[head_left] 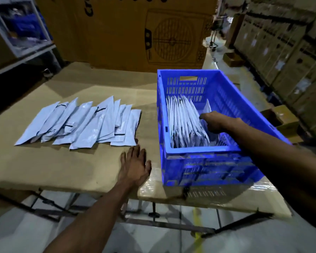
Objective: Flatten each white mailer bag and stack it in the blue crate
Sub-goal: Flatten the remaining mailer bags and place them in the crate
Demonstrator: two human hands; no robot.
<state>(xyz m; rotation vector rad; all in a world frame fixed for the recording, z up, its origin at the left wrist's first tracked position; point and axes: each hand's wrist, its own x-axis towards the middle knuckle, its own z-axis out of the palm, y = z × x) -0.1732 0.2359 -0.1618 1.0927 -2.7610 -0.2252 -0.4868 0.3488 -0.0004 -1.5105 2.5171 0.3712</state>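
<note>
Fingers pressing mailers, one crate

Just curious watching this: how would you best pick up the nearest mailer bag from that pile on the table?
Pinch the nearest mailer bag at its free near corner, coming from the crate side. It lies flat atop the overlapping pile, that edge uncovered, close to the left hand.

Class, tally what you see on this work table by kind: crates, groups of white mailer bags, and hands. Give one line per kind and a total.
Blue plastic slotted crate: 1
Groups of white plastic mailer bags: 2, the loose spread on the table and the upright stack in the crate
Bare hands: 2, left hand and right hand
Total: 5
</note>
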